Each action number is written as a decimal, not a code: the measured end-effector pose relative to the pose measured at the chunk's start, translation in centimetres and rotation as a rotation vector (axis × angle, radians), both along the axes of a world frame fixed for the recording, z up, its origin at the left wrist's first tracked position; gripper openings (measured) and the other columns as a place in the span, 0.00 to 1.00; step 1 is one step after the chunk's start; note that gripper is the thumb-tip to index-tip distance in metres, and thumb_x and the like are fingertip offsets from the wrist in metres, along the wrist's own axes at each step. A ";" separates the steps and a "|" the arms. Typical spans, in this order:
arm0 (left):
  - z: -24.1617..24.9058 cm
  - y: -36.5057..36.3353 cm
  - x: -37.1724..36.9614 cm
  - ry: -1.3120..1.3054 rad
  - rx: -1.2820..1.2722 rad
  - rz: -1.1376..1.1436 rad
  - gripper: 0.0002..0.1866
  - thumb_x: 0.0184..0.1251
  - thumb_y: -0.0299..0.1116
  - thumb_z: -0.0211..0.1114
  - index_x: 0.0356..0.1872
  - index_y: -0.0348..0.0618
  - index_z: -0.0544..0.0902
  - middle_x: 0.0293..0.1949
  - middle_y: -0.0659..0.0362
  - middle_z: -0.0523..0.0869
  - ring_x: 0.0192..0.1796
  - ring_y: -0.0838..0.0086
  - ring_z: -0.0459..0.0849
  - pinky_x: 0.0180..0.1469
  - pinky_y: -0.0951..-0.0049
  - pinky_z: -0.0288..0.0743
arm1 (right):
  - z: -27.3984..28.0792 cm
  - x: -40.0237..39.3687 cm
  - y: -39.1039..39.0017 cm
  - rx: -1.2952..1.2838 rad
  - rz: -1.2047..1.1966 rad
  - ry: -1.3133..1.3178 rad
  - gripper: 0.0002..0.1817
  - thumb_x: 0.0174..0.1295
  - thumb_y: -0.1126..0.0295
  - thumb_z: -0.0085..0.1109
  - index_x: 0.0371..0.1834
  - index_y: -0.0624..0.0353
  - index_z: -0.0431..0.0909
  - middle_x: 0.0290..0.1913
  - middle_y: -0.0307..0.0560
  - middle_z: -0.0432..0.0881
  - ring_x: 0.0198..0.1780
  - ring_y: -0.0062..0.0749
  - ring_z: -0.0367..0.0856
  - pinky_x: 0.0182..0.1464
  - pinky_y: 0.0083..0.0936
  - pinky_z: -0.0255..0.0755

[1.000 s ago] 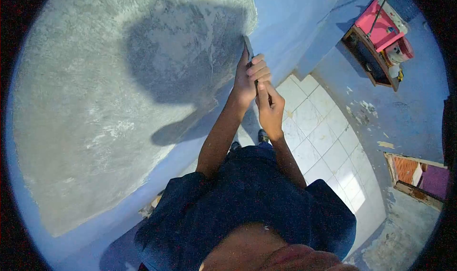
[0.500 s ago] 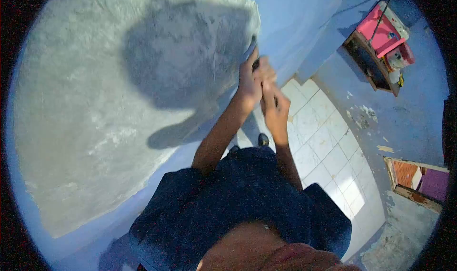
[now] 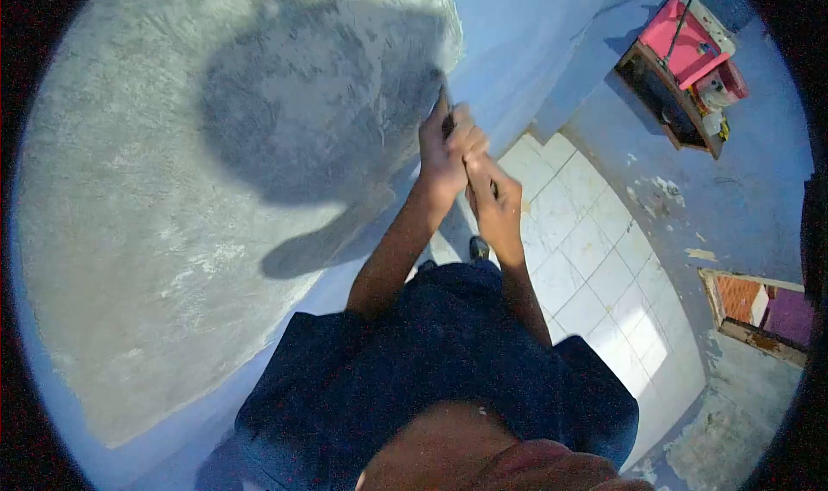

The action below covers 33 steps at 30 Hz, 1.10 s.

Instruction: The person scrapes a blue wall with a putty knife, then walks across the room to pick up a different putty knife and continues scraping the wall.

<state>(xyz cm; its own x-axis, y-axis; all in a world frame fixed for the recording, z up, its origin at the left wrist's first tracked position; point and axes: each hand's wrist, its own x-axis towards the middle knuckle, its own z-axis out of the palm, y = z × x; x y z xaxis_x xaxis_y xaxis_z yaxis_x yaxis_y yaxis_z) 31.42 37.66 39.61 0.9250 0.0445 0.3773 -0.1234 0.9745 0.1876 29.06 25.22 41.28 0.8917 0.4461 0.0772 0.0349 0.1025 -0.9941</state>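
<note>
A dark, narrow tool (image 3: 443,87) points up toward the edge of a grey plaster patch (image 3: 181,172) on the blue wall. My left hand (image 3: 442,154) is wrapped round the tool, its fingers near the wall. Just right of it, my right hand (image 3: 498,199) is closed and touches the left one, its fingers round the tool's handle end. The tool's shape is mostly hidden by the fingers. Shadows of my head and arm fall on the plaster.
White floor tiles (image 3: 586,241) lie below to the right. On the far blue wall hangs a wooden cabinet (image 3: 668,103) with a pink basin (image 3: 686,42) and containers on top. A wood-framed opening (image 3: 755,314) is at the right.
Both hands and the tool have shifted slightly left and a little down in view. The grip looks the same. The view of the room has shifted slightly.
</note>
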 end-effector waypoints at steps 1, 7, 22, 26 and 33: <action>0.7 0.5 0.9 0.128 0.160 0.132 0.20 0.76 0.46 0.37 0.29 0.47 0.71 0.12 0.68 0.64 0.15 0.80 0.59 0.22 0.81 0.58 | -0.3 0.3 0.7 0.008 -0.028 -0.079 0.14 0.69 0.64 0.51 0.37 0.64 0.80 0.18 0.30 0.67 0.20 0.11 0.60 0.21 0.15 0.52; 1.3 -0.5 -0.1 0.307 0.163 0.199 0.26 0.73 0.55 0.44 0.16 0.53 0.62 0.08 0.71 0.56 0.11 0.83 0.53 0.17 0.80 0.52 | -0.4 -0.2 -0.3 -0.019 -0.018 -0.107 0.13 0.68 0.64 0.52 0.39 0.64 0.81 0.19 0.31 0.67 0.23 0.12 0.61 0.24 0.16 0.55; 1.3 -0.6 0.0 0.339 0.008 0.109 0.26 0.74 0.54 0.39 0.19 0.50 0.69 0.06 0.68 0.60 0.09 0.81 0.53 0.15 0.78 0.53 | -0.7 0.2 -0.5 0.016 -0.004 -0.066 0.12 0.67 0.67 0.53 0.39 0.65 0.81 0.18 0.29 0.65 0.21 0.12 0.60 0.23 0.16 0.54; 3.1 -0.5 2.7 0.483 0.089 0.149 0.26 0.74 0.53 0.41 0.19 0.50 0.70 0.06 0.68 0.59 0.08 0.82 0.53 0.14 0.78 0.51 | 0.2 2.1 0.6 0.079 -0.010 0.078 0.12 0.67 0.67 0.53 0.42 0.66 0.80 0.19 0.30 0.66 0.23 0.12 0.61 0.24 0.16 0.55; -0.5 0.0 2.9 0.024 -0.149 -0.063 0.22 0.76 0.45 0.38 0.32 0.39 0.74 0.13 0.64 0.66 0.12 0.77 0.61 0.19 0.74 0.61 | -0.5 0.4 -1.1 -0.067 0.014 0.035 0.16 0.69 0.63 0.51 0.43 0.65 0.81 0.20 0.29 0.66 0.24 0.14 0.62 0.25 0.16 0.56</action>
<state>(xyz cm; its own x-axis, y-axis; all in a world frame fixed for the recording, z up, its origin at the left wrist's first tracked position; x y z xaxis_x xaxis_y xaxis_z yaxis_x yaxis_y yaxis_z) 34.32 37.66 39.08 0.9363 0.0397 0.3488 -0.0582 0.9974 0.0427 29.42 24.09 40.80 0.8871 0.4613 0.0152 -0.0013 0.0355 -0.9994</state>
